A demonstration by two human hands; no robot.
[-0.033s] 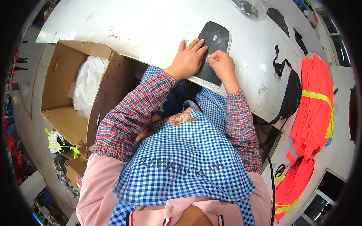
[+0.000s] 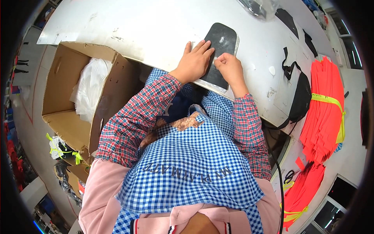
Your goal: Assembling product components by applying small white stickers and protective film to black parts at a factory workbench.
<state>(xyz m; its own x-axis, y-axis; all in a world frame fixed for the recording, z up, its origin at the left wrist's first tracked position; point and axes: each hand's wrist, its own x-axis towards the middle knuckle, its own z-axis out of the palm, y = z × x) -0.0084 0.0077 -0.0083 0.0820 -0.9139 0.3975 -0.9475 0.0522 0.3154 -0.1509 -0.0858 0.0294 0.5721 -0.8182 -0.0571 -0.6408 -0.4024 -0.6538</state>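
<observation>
A dark, flat panel with rounded far corners (image 2: 221, 37) lies on the white table, its near end at the front edge. A pale sheet or backing shows along its right side. My left hand (image 2: 194, 60) lies flat with fingers stretched, fingertips resting on the panel's left edge. Over the panel's middle, my right hand (image 2: 230, 66) is closed, thumb and forefinger pinched together. A small whitish spot shows by those fingertips, but what they hold, if anything, is too small to make out. Farther up the panel is another small pale mark (image 2: 222, 39).
A cardboard box (image 2: 50, 89) with clear plastic bags (image 2: 91, 85) stands left of the white table (image 2: 156, 27). On the right are a black strapped pouch (image 2: 302, 97), bundled red-orange fabric pieces (image 2: 323, 113) and scissors (image 2: 289, 176). A plastic-wrapped item (image 2: 261, 7) lies at the far edge.
</observation>
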